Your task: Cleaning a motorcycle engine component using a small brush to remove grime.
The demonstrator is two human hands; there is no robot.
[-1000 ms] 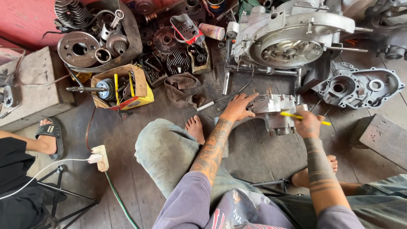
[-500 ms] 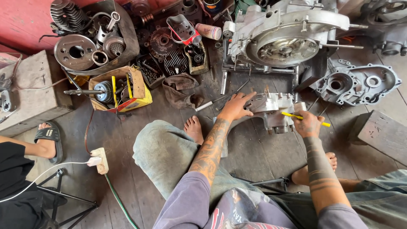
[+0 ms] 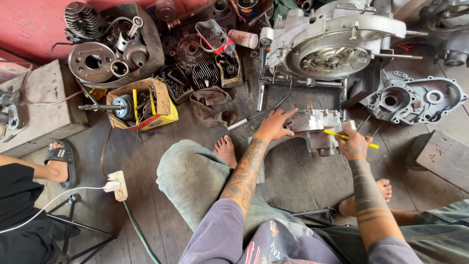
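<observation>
Between both hands, the engine casing (image 3: 317,128) lies under the flat left hand (image 3: 274,124), right hand (image 3: 352,145) gripping a yellow tool (image 3: 349,138).

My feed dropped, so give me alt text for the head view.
Seated on the floor, the person steadies a small metal engine casing with the left hand while the right hand holds a yellow tool against it; engine parts lie around.
</observation>
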